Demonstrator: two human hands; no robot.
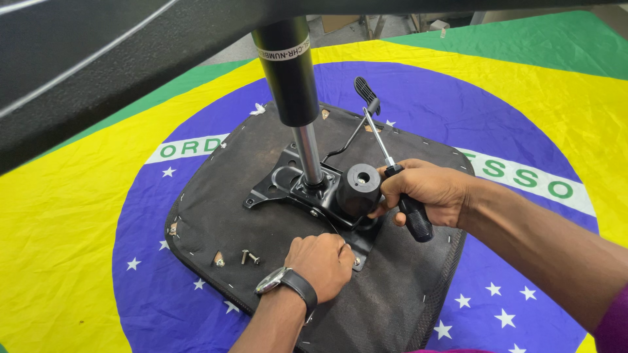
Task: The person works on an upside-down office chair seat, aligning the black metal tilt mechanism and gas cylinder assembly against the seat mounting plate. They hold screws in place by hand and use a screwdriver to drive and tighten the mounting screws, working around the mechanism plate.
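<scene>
Both hands (322,258) (418,186) flank the black mechanism plate (288,186), screwdriver (407,199) gripped right.

A narrow white label (285,50) with dark print wraps as a band around the top of the black cylinder (288,72) standing over the chair seat. A brown cardboard box (341,22) sits on the floor at the far edge, partly hidden.

A large flag (85,209) of green, yellow and blue with white stars covers the floor. Beyond its far edge, grey concrete floor (340,36) and wooden furniture legs (369,25) under even light.
</scene>
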